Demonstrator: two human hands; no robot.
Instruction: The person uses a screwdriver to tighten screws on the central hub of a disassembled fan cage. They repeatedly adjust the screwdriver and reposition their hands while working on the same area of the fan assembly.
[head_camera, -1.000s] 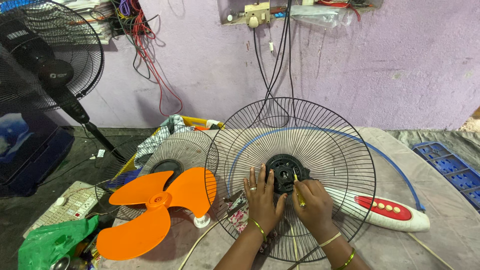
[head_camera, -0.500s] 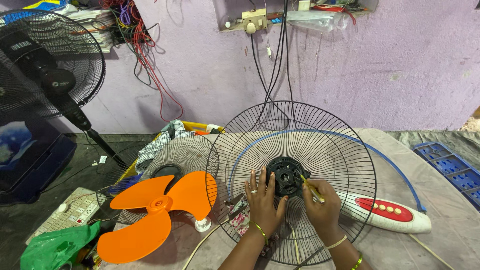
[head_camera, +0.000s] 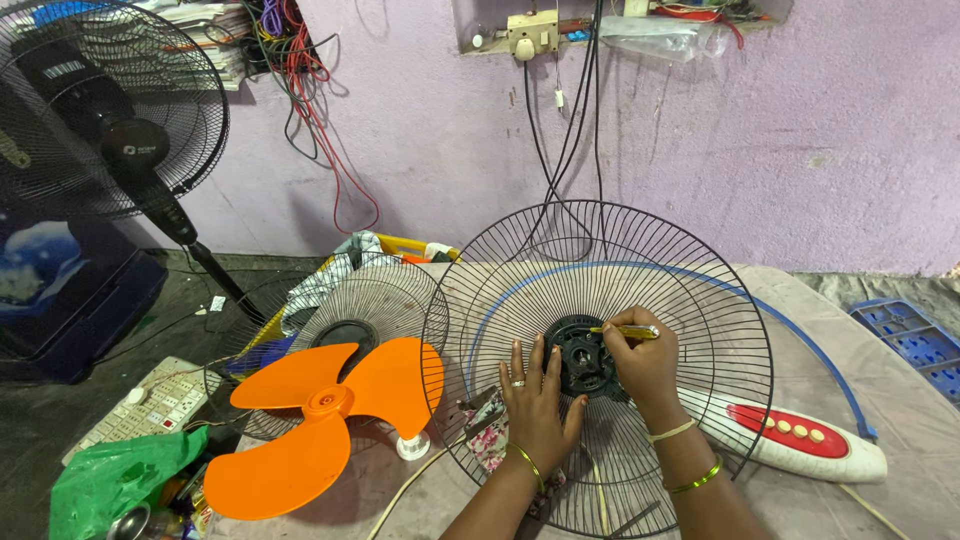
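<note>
On the counter (head_camera: 900, 400): round black wire fan guard (head_camera: 600, 365), left hand (head_camera: 538, 405) flat, open; right hand (head_camera: 645, 365) clamped on yellow-handled screwdriver (head_camera: 625, 331) at black hub (head_camera: 582, 358); orange three-blade plastic propeller (head_camera: 320, 420) lies detached.

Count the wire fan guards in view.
3: the large guard under both hands, a smaller guard behind the orange blade, and one on the standing fan at upper left. More may be hidden.
</note>
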